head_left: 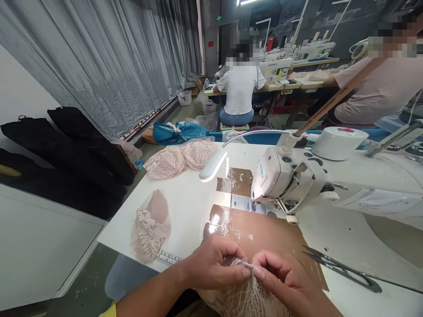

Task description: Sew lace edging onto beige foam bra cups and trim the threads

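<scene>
Lace piece (246,298) is bunched up at the near side of the table (190,198), lol, tiny grip: left hand (214,266) has thumb and fingers clamped on its edge, right hand (282,275) pinches right beside it. Scissors (332,261) lie off to the right.

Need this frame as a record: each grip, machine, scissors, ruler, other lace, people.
left grip: pinching lace
right grip: pinching same lace, beside left grip
machine: on table, beyond both grips
scissors: right of right grip
ruler: at near edge, left of left grip
other lace: table's left side
people: two, beyond table, white top and pink top
</scene>
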A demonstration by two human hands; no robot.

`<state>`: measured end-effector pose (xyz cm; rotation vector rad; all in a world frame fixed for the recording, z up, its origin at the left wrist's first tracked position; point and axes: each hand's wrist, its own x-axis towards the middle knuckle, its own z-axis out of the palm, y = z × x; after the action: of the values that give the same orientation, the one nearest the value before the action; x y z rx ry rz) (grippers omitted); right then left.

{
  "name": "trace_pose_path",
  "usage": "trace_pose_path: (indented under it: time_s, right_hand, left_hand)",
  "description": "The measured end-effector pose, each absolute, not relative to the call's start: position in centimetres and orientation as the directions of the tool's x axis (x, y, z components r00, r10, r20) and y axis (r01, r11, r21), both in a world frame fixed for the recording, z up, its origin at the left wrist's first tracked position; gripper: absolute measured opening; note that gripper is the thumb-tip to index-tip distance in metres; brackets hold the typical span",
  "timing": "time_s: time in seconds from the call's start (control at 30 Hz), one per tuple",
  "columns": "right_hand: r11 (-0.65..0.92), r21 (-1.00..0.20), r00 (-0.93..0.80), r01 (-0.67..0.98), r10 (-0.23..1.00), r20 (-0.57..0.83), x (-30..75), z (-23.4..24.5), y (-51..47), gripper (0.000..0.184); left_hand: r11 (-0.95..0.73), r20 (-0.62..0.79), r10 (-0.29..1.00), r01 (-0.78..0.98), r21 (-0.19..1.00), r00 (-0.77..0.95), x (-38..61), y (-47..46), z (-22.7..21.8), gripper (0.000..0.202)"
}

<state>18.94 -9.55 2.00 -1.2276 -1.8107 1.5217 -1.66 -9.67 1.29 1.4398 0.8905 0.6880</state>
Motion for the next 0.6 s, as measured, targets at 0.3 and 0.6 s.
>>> trace_pose_path:
  time_s: [0.3,0.6]
  right_hand:
    - [-0.061,-0.945,-0.460,0.321,0.862,-0.212,19.4,3.1,-9.1,0.040]
    - [-0.169,-0.957,-0.413,0.237,0.874,-0.256,19.4,2.5,-8.4,0.042]
  left_hand:
    - [0.167,-0.156,0.823,0.030,0.985,0.547,-0.9,-9.2,1.1,0.040]
    - [0.515,-0.406,0.821,-0.215,0.830,0.401,0.9,-9.2,0.6,0.039]
